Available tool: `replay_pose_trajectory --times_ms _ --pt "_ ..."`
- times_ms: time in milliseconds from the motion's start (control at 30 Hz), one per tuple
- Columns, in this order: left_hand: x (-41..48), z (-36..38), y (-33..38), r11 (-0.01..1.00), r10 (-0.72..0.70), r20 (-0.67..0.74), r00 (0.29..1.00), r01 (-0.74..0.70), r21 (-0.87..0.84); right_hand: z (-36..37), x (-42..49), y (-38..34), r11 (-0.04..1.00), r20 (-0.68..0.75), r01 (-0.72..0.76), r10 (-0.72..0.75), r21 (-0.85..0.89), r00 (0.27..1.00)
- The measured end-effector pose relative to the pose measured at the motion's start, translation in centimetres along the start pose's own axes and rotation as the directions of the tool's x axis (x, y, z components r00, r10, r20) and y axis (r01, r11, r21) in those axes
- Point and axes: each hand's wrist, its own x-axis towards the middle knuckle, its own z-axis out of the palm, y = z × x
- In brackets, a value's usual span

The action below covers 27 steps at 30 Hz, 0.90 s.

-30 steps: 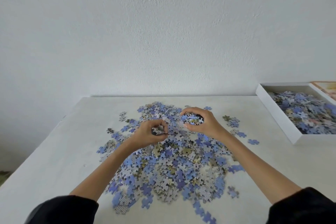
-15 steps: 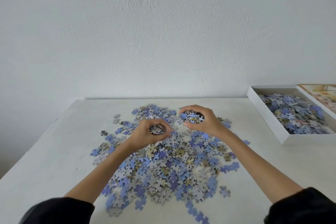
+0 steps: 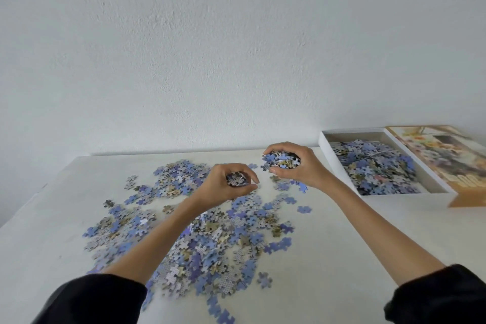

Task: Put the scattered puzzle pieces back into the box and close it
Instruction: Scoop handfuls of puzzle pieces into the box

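A wide scatter of blue, grey and tan puzzle pieces covers the middle of the white table. My left hand is closed around a small handful of pieces, raised a little above the pile. My right hand grips a bigger handful, lifted above the table and close to the open white box at the right. The box holds a heap of pieces. Beside it lies the picture-printed lid, touching the box's right side.
A plain white wall rises right behind the table's far edge. A few stray pieces lie between the pile and the box. My black sleeves fill the bottom corners.
Both hands have lifted their handfuls off the pile and moved right toward the box. The view has swung right, so the box and its lid show more fully.
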Motion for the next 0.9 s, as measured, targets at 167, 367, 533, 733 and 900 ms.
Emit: replay_pose_trajectory --times_ms 167,367,533,733,900 --pt "3.9 4.8 2.0 0.999 0.021 0.028 0.999 -0.020 -0.027 -6.0 -1.3 2.1 0.999 -0.034 -0.016 0.015 -0.038 0.999" --pt "9.1 10.7 3.4 0.997 0.022 0.073 0.997 -0.016 -0.080 -13.3 -2.9 5.5 0.997 -0.073 -0.048 0.044 -0.060 0.996" --pt "13.4 15.7 4.2 0.993 0.044 0.125 0.991 -0.030 -0.111 -17.9 -3.6 8.6 0.989 -0.111 -0.073 0.059 -0.129 0.992" --pt "18.0 21.1 3.6 0.991 0.119 0.128 0.985 -0.111 -0.068 -21.1 -3.6 13.8 0.963 -0.124 -0.114 0.086 -0.246 0.989" --pt "20.4 23.9 1.4 0.945 0.161 0.290 0.943 -0.232 0.231 -22.4 -3.4 17.7 0.945 -0.110 -0.203 0.180 -0.256 0.977"
